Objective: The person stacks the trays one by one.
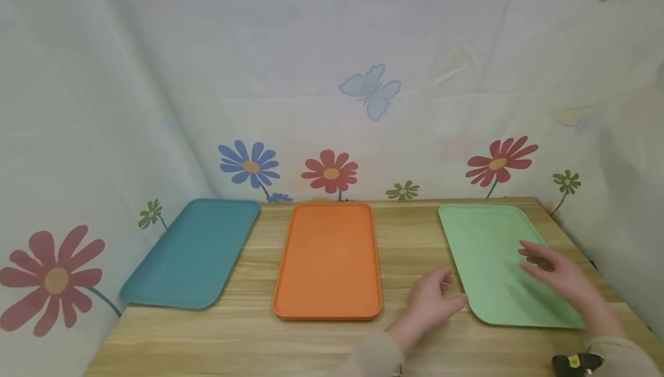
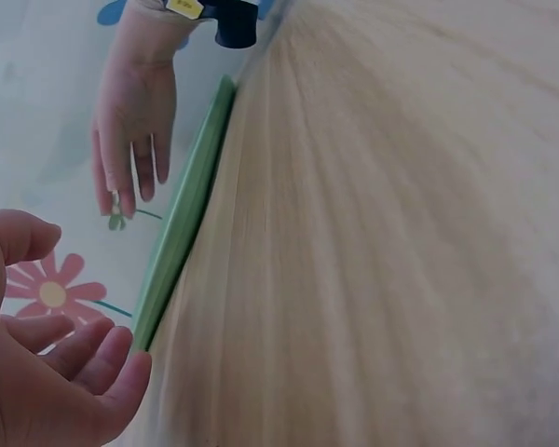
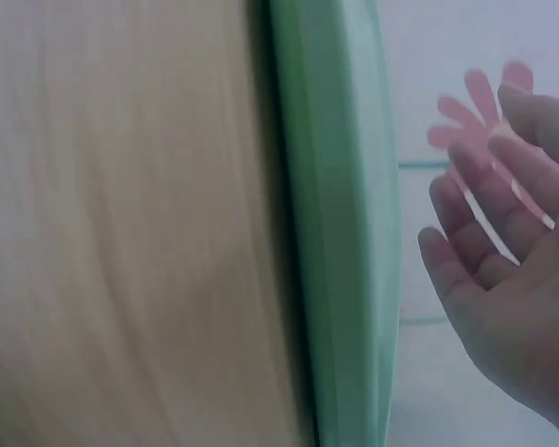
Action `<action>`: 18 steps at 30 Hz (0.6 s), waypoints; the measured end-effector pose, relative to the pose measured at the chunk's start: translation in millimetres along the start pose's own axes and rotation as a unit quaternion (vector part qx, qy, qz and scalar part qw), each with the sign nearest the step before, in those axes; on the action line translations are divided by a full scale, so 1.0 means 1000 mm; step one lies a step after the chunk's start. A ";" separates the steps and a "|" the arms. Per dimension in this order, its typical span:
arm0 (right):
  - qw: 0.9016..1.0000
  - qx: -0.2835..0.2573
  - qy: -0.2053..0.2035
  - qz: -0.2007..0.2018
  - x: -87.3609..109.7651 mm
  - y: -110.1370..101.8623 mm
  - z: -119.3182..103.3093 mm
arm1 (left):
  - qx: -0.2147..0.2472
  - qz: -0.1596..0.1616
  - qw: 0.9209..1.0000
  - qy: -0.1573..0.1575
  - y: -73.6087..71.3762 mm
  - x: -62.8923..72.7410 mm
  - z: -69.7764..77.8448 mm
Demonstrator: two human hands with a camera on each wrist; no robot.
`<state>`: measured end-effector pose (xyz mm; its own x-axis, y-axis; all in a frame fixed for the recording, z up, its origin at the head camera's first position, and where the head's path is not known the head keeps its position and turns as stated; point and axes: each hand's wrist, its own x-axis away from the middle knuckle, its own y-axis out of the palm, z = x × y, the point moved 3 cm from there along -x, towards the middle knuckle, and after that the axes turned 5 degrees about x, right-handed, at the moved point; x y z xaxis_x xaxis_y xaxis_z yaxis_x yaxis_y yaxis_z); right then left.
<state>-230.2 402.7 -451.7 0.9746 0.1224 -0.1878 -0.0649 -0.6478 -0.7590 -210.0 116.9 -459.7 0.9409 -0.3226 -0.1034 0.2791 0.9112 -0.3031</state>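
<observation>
A green tray [image 1: 487,250] lies flat on the right side of the wooden table. My left hand [image 1: 429,302] is beside its left edge, fingers loosely bent with nothing in them. Over the tray's right part hovers my right hand [image 1: 562,279], relaxed and holding nothing. In the left wrist view, the left hand's fingers [image 2: 102,358] are close to the near end of the tray [image 2: 188,209], and the right hand [image 2: 135,121] hangs above it. The right wrist view has the right hand [image 3: 503,233] spread above the tray's rim [image 3: 340,233].
An orange tray [image 1: 328,261] lies mid-table, and a teal tray [image 1: 194,256] is at the left. All rest on the wooden table [image 1: 249,342]. Behind and at both sides hangs a white curtain [image 1: 290,48] with printed flowers and butterflies. A dark band [image 1: 577,362] circles the right wrist.
</observation>
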 end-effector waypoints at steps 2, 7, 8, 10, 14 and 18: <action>1.000 -0.007 0.010 -0.002 0.002 -0.004 0.006 | -0.006 -0.002 1.000 -0.003 0.001 -0.001 0.001; 1.000 -0.019 0.023 0.007 0.010 -0.014 0.020 | -0.022 -0.007 1.000 -0.011 0.003 -0.001 0.004; 0.999 -0.021 0.022 0.014 0.011 -0.015 0.023 | -0.025 -0.008 1.000 -0.013 0.003 -0.002 0.004; 0.999 -0.034 0.013 0.029 0.013 -0.019 0.028 | -0.025 -0.007 1.000 -0.013 0.005 -0.003 0.004; 0.997 -0.058 -0.004 0.053 0.015 -0.023 0.037 | -0.014 -0.002 1.000 -0.023 0.007 -0.006 0.002; 0.996 -0.058 0.036 0.049 0.017 -0.026 0.046 | -0.011 -0.001 0.999 -0.040 0.009 -0.007 0.001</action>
<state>-221.8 455.8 -463.6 0.9779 0.0035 -0.2090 -0.1387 -0.7373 -0.6612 -213.4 128.0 -460.6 0.9526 -0.3030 -0.0271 0.2782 0.9039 -0.3249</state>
